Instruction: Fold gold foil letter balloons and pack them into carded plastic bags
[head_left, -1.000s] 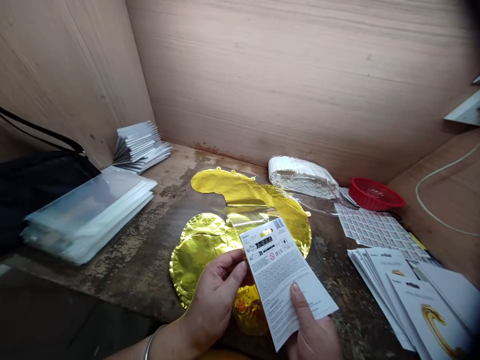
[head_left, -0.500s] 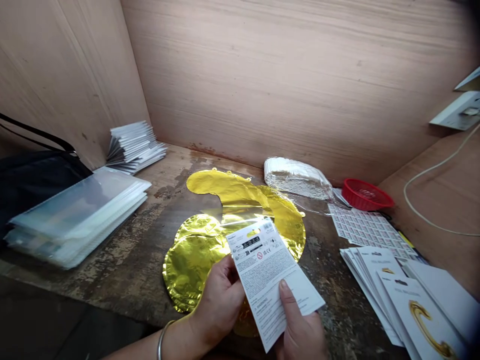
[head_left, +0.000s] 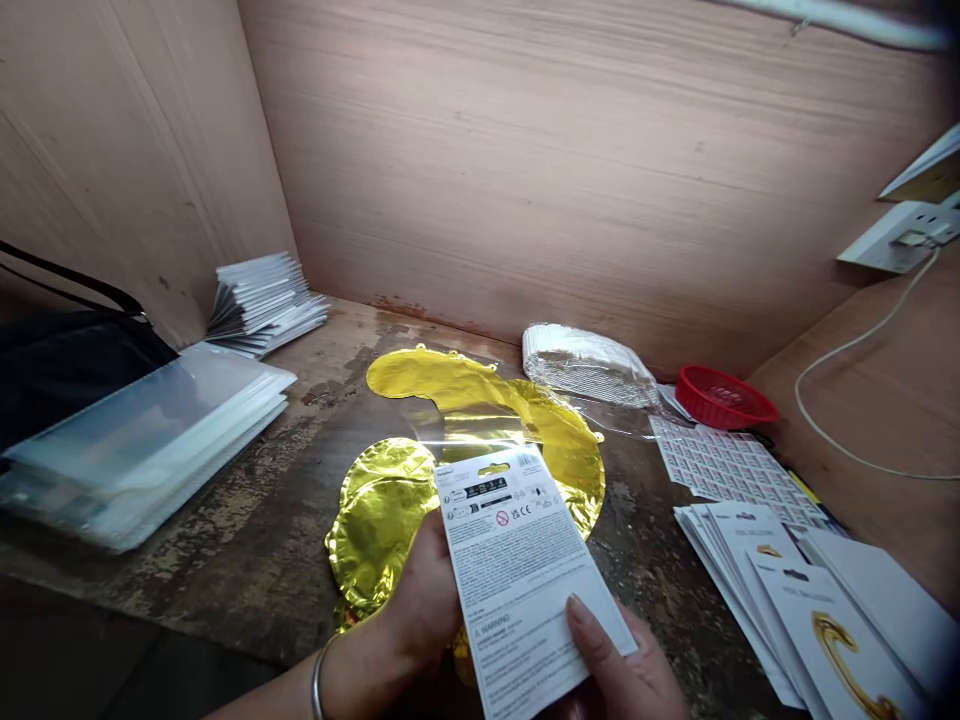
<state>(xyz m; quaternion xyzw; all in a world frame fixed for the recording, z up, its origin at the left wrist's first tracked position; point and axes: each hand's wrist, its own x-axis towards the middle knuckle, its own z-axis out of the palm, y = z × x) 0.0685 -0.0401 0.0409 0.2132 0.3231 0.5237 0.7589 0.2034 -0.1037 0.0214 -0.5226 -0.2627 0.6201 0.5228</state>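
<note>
A white printed card (head_left: 525,560) with a hang slot and small text is held up in front of me, its back side towards me. My right hand (head_left: 630,660) grips its lower right edge, thumb pressed flat on the print. At the left edge is my left hand (head_left: 420,600), closed, with its fingertips hidden behind the card; a metal bangle (head_left: 318,680) circles the wrist. Clear film (head_left: 480,436) shows above the card's top edge. Beyond and beneath lies a flat gold foil balloon (head_left: 382,510), curved in shape and partly covered by the card and hands.
Clear plastic sleeves (head_left: 150,430) and folded white cards (head_left: 262,300) are on the left. At the back right are a white bundle in clear film (head_left: 592,365), a red basket (head_left: 724,398) and a sticker sheet (head_left: 727,465). Balloon cards (head_left: 825,630) lie at right.
The card has come lower and nearer to me and turned more upright. My right hand has shifted slightly right along with it. The view has tilted a little.
</note>
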